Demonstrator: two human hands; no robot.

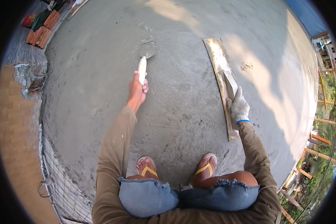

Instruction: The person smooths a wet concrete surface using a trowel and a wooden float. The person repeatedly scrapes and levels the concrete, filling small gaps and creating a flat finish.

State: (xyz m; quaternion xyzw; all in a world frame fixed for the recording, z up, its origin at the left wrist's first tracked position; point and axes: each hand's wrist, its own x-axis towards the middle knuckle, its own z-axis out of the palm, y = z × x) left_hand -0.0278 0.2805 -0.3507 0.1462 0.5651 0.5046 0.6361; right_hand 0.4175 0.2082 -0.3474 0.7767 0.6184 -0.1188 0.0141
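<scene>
My bare left hand is closed round the pale handle of a small trowel. Its metal blade lies against the wet grey concrete, partly smeared with the mix. In a knitted glove with a blue cuff, my right hand grips the handle of a long float. The float's narrow flat board rests on the concrete to the right, running from near my right foot away from me, and sunlight glares off its far end. The gloved fingers partly hide the float's handle.
Red bricks are stacked at the far left. A tan tiled surface and a strip of wire mesh border the slab on the left. Beyond its right edge are wooden poles and greenery. My sandalled feet stand on the concrete.
</scene>
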